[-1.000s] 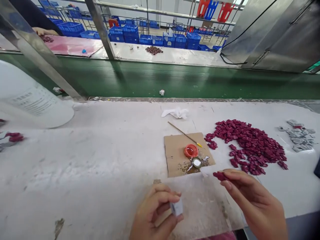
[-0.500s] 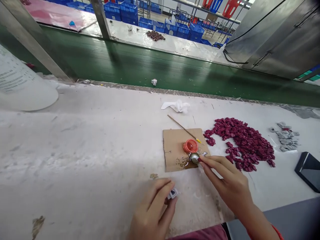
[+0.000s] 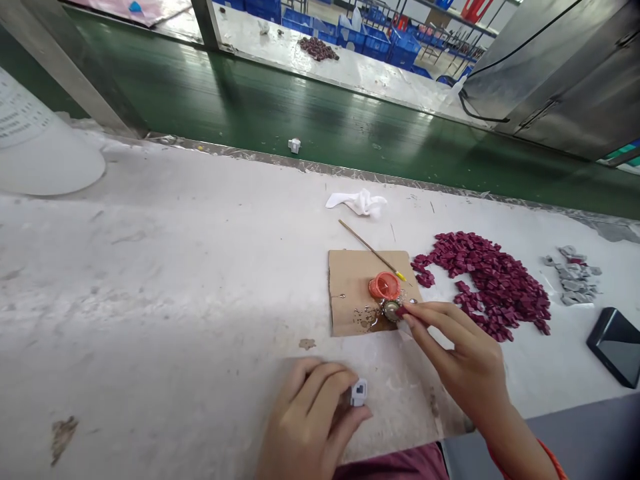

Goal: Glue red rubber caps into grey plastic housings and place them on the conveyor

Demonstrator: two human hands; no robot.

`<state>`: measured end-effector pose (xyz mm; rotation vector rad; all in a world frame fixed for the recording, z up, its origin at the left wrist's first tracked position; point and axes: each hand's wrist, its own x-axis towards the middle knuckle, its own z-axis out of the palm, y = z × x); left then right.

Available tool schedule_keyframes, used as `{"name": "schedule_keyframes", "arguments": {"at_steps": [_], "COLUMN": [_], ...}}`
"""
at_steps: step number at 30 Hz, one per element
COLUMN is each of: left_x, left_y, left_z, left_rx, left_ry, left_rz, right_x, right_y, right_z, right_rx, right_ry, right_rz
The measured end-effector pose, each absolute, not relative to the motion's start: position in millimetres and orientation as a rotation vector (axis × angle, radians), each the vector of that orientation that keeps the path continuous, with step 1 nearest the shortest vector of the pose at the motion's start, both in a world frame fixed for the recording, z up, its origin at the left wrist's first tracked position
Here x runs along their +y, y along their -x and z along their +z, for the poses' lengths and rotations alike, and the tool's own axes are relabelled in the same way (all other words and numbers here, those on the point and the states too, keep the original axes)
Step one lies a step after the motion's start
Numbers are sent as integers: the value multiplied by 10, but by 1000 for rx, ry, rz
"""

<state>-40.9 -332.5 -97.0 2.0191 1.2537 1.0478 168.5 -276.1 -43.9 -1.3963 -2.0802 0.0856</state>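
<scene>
My left hand (image 3: 313, 417), low in the view, is closed on a small light-grey plastic part (image 3: 359, 393) with a dark opening facing right. My right hand (image 3: 465, 343) pinches a small maroon plastic piece (image 3: 401, 311) between thumb and fingertips. That piece is at a metal bottle cap (image 3: 389, 311), which lies on a square of cardboard (image 3: 345, 270). Right behind the cap stands a small red cup (image 3: 384, 286). Brownish liquid has spilled on the cardboard. A thin stick with a yellow end (image 3: 370, 249) rests across its far edge.
A heap of maroon pieces (image 3: 493, 280) lies right of the cardboard, with several grey parts (image 3: 575, 277) beyond. A black box-like object (image 3: 617, 347) sits far right. White crumpled cloth (image 3: 364, 203) lies behind. A green conveyor belt (image 3: 340, 120) crosses the back, carrying one white part (image 3: 295, 145).
The view has shifted a little. My left hand has turned the grey part so its opening shows more fully. My right hand still has the maroon piece at the bottle cap.
</scene>
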Motion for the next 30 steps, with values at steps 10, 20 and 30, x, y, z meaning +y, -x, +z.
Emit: {"name": "schedule_keyframes", "arguments": {"at_steps": [10,20,30], "left_x": [-3291,-3281,-3292], "left_y": [395,366,369], "left_z": [-940,-918,-965], "left_rx": [1247,1266,1243], "left_ry": [-1890,-1856,-1846], "left_rz": [1083,1173,1138], "right_x": [-3201,-3189,-3211], "right_y": [-1375,-1305,-1285], "right_z": [-452,-523,-561], "right_rx": [-2018,-2085,-2139], "right_ry": [1121,1096,1018], "right_rz": [523,578,542]}}
